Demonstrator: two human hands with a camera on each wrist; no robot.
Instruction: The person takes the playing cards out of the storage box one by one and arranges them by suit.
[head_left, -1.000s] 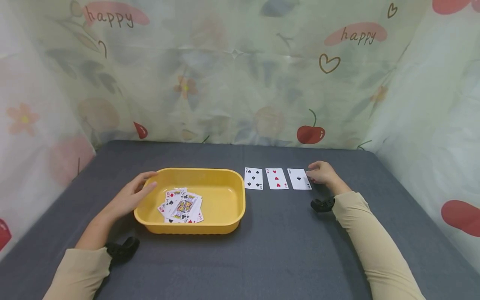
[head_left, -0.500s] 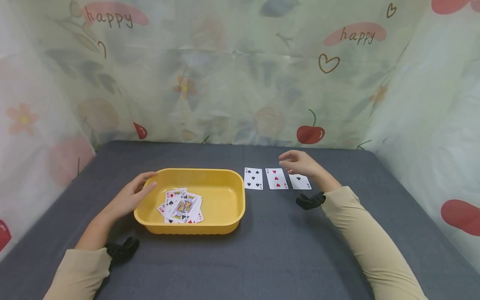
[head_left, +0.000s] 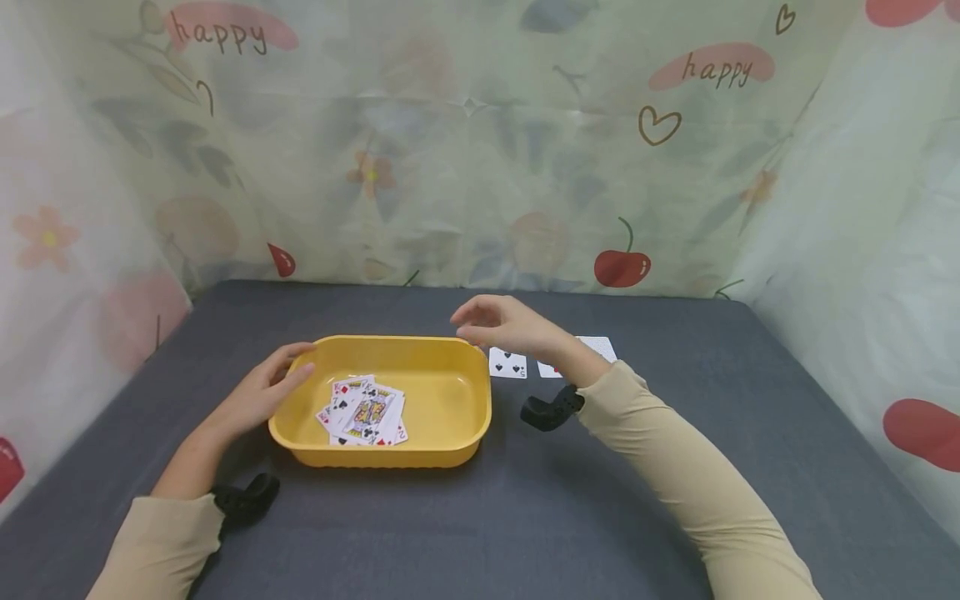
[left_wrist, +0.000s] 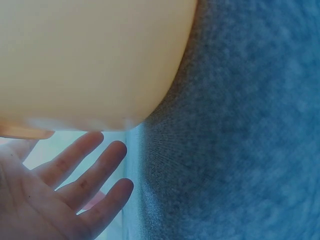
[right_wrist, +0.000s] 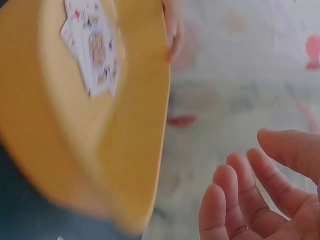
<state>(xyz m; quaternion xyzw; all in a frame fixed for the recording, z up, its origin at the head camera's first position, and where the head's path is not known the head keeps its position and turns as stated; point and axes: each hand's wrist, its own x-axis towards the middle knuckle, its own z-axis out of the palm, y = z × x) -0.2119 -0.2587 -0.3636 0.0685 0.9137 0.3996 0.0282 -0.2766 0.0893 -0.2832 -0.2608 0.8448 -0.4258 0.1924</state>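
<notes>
My left hand rests at the left rim of a yellow plastic tray; the left wrist view shows its fingers spread and fairly straight beside the tray wall. Inside the tray lies a loose pile of playing cards, a king of clubs on top. My right hand hovers around the tray's back right corner, holding nothing, its fingers loosely bent in the right wrist view. Under and behind it are a five of spades, a hearts card and a third card, all partly covered.
A dark grey cloth covers the table. Printed curtains enclose the back and both sides. Black wrist cameras are strapped to both wrists.
My right hand has travelled left from beside the rightmost card, across the row, to the tray's back right corner. My left hand and the cards have stayed put.
</notes>
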